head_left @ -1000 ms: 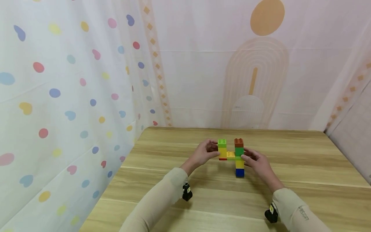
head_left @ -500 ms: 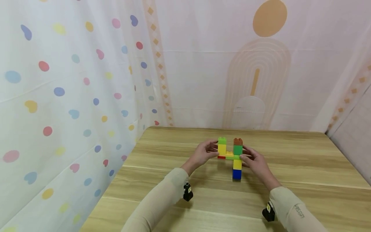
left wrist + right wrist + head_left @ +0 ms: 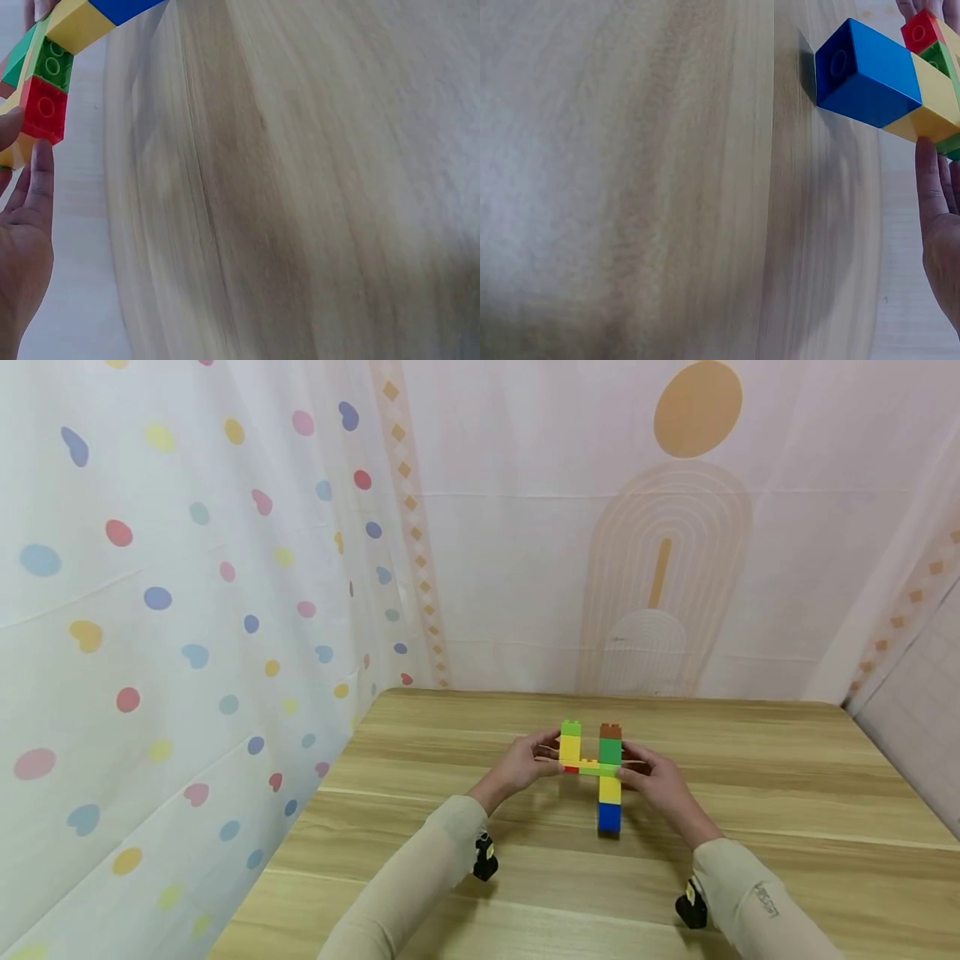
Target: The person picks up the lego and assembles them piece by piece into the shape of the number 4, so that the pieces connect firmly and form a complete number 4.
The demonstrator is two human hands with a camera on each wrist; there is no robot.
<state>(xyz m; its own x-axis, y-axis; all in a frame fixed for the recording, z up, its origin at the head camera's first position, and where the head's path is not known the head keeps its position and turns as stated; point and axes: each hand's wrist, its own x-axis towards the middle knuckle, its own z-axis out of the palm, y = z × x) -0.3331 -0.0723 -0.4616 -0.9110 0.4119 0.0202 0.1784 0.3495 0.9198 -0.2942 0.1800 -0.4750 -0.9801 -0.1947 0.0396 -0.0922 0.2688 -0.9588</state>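
Note:
Both hands hold one joined shape of toy building bricks, like a figure 4, over the table. Its long right column runs from a brown brick (image 3: 611, 732) through dark green, light green and yellow to a blue brick (image 3: 610, 817) at the bottom. A low light green and yellow bridge joins it to a shorter column of light green, yellow (image 3: 570, 748) and red. My left hand (image 3: 525, 762) pinches the short column near the red brick (image 3: 43, 109). The right hand (image 3: 658, 777) grips the long column around its middle. Hollow undersides of the red and blue (image 3: 877, 75) bricks face the wrist cameras.
The wood-grain table (image 3: 570, 893) spreads below, its far edge close to a pale curtain (image 3: 510, 568) with an arch print. A dotted curtain (image 3: 187, 610) hangs along the left side. Black wrist devices (image 3: 485, 857) hang under both cuffs.
The brick shape has shifted slightly left and tipped, so its top studs show less and the blue end sits lower in view. Both hands keep their hold.

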